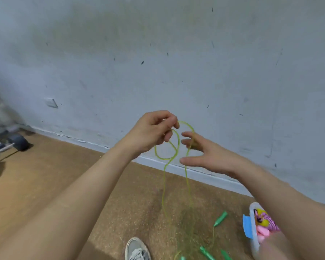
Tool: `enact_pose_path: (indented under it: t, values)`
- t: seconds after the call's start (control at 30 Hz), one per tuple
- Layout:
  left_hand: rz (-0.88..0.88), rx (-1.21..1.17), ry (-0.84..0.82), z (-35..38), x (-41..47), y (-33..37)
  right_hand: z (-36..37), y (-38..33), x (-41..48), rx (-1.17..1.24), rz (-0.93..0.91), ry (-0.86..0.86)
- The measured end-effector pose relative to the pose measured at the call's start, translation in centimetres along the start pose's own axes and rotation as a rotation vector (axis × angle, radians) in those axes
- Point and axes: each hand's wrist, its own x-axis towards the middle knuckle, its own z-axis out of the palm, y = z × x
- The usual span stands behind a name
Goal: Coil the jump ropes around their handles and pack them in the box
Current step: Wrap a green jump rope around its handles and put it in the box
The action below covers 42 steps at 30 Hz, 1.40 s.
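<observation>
A thin yellow-green jump rope (177, 145) is looped in the air in front of the wall. My left hand (154, 132) pinches the top of a loop between thumb and fingers. My right hand (201, 152) is just right of it, fingers spread and straight, with a strand of the rope crossing its fingertips. Two strands hang down to the floor, where green handles (220, 218) lie, with more green handles (206, 252) near the bottom edge. A clear plastic box (253, 239) with a blue latch sits at lower right, partly behind my right forearm, holding pink and yellow rope items.
The floor is brown cork (120, 194) with a wood strip on the left. A scuffed white wall (158, 62) and baseboard run close ahead. My grey shoe (137, 249) is at the bottom. A dark caster and metal frame (19, 142) stand at far left.
</observation>
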Motion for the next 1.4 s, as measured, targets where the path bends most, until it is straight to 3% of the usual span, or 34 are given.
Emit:
enact_pose_path:
  t: [0.07,0.23,0.3,0.33,0.37,0.43,0.47,0.5,0.57,0.63,0.7,0.73,0.77,0.83,0.9,0.97,1.0,1.07,1.17,1.2,1.23,1.33,1.4]
  values:
    - [0.033,-0.182,0.085,-0.4,-0.3,0.4,2.0,-1.3,0.5,0.173,-0.019,-0.117]
    - [0.114,-0.604,0.54,-5.8,0.4,-0.2,4.4,2.9,0.0,0.121,0.158,-0.214]
    - [0.074,-0.473,0.74,-8.4,0.6,-2.9,3.5,3.8,-0.3,0.217,0.254,-0.192]
    - [-0.007,-0.238,0.772,-9.2,0.6,-5.0,2.9,3.7,-0.3,0.364,0.297,-0.138]
    - [-0.142,0.092,0.693,-9.6,0.3,-7.6,2.4,3.2,-0.2,0.54,0.318,-0.077]
    - [-0.465,0.781,0.213,-8.4,-0.6,-11.6,2.0,2.2,0.0,0.742,0.328,0.004]
    - [-0.479,0.927,0.041,-7.1,-0.7,-12.1,2.1,1.7,0.2,0.745,0.341,0.009]
    - [-0.391,0.911,-0.042,-5.3,-0.7,-11.6,2.4,1.3,0.4,0.689,0.347,-0.001]
    - [-0.167,0.478,-0.105,-1.6,-0.9,-8.8,3.3,0.7,0.8,0.545,0.31,-0.043]
    - [-0.159,0.113,-0.307,1.1,-1.0,-6.8,3.7,0.2,1.0,0.453,0.263,-0.089]
    - [-0.161,0.249,-0.472,1.6,-1.1,-6.7,3.5,0.2,0.9,0.336,0.234,-0.122]
    - [-0.153,0.389,-0.475,1.2,-0.9,-6.9,3.1,0.6,0.9,0.277,0.223,-0.119]
    - [-0.134,0.505,-0.423,0.6,-0.7,-7.2,2.6,1.0,0.8,0.242,0.213,-0.111]
    - [-0.074,0.57,-0.138,-0.9,0.0,-7.1,1.5,2.2,0.7,0.219,0.198,-0.092]
    - [-0.067,0.375,0.281,-2.5,0.7,-7.2,0.3,3.5,0.3,0.072,0.231,-0.112]
    - [-0.137,0.042,0.72,-5.1,1.2,-8.0,-0.8,4.9,-0.4,-0.26,0.343,-0.196]
    - [-0.169,-0.1,0.876,-6.7,1.2,-8.7,-1.1,5.4,-0.8,-0.367,0.407,-0.249]
    - [-0.245,-0.127,0.961,-9.5,0.8,-10.6,-1.6,6.0,-1.4,-0.269,0.477,-0.29]
    - [-0.435,0.516,0.684,-9.8,0.2,-12.4,-1.3,4.9,-1.2,0.288,0.435,-0.089]
    - [-0.412,0.636,0.563,-8.4,0.0,-11.7,-0.9,4.2,-0.9,0.442,0.411,-0.013]
    - [-0.359,0.584,0.425,-6.7,-0.1,-10.7,-0.2,3.4,-0.6,0.547,0.396,0.041]
    - [-0.287,0.032,-0.161,0.2,-1.4,-7.2,2.3,1.6,0.4,0.684,0.379,0.131]
    - [-0.319,-0.07,-0.39,3.8,-2.3,-6.8,3.0,1.2,0.9,0.732,0.385,0.241]
